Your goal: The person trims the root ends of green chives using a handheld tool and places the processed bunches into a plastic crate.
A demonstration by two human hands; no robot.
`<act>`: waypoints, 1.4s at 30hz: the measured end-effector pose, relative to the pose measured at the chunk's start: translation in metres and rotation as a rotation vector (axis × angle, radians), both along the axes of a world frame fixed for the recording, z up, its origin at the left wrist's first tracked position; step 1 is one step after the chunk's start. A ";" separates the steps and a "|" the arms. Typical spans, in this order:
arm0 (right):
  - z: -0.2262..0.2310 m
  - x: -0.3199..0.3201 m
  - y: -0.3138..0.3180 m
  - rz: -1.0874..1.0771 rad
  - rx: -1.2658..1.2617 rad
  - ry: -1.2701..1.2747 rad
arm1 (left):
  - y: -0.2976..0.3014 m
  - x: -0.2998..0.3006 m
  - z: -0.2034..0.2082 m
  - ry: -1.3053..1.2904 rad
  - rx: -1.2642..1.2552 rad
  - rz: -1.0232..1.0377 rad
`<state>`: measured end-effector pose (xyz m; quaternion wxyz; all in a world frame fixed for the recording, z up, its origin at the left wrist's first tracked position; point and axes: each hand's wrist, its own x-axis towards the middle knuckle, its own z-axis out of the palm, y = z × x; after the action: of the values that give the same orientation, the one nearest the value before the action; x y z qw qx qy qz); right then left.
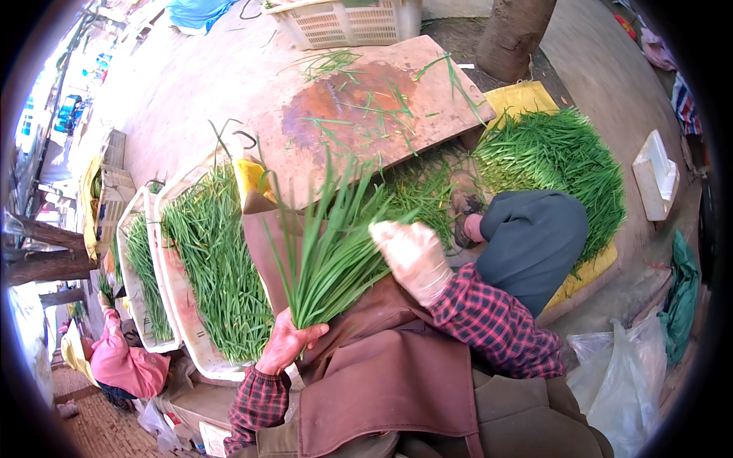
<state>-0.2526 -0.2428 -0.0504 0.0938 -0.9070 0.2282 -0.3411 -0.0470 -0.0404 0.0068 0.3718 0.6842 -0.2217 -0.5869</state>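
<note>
My left hand point(292, 342), bare, is closed around the lower end of a bunch of garlic chives point(336, 278), whose long green leaves fan upward over my lap. Just to the right of the leaves is my right hand point(412, 258) in a whitish glove, slightly blurred, its fingers curled together. What those fingers pinch, if anything, cannot be made out. A brown apron point(389, 397) covers my lap beneath the bunch. To the left stands a white crate point(169, 252) heaped with more chives. A large pile of chives point(561, 168) lies at the right on yellow sacking point(527, 98).
Ahead is a low board point(305, 164) with a wet brown patch and scattered leaves. Behind it stand a slatted crate point(347, 24) and a tree trunk point(515, 38). A white foam box point(655, 175) and plastic bags point(622, 382) lie right. Another person in pink point(134, 362) sits far left.
</note>
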 end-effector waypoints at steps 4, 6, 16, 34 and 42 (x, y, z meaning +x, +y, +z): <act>0.001 -0.018 -0.025 -0.273 0.199 -0.038 | -0.005 0.006 0.009 -0.057 0.039 -0.124; 0.014 -0.025 -0.029 -0.221 0.544 -0.241 | -0.005 0.008 0.010 -0.127 0.005 -0.198; 0.013 -0.045 -0.050 -0.271 0.853 -0.406 | -0.024 0.006 0.026 -1.109 -0.226 -0.531; 0.074 0.017 -0.010 0.230 0.189 -0.167 | -0.105 0.020 0.042 -1.882 -0.366 -0.753; 0.041 0.050 -0.059 -0.003 -0.061 0.057 | -0.136 -0.012 0.050 -1.842 -0.595 -0.831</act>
<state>-0.2023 -0.3015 -0.0090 0.0589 -0.9185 0.2218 -0.3221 -0.0587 -0.1767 0.0572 -0.0179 0.6170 -0.7710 0.1566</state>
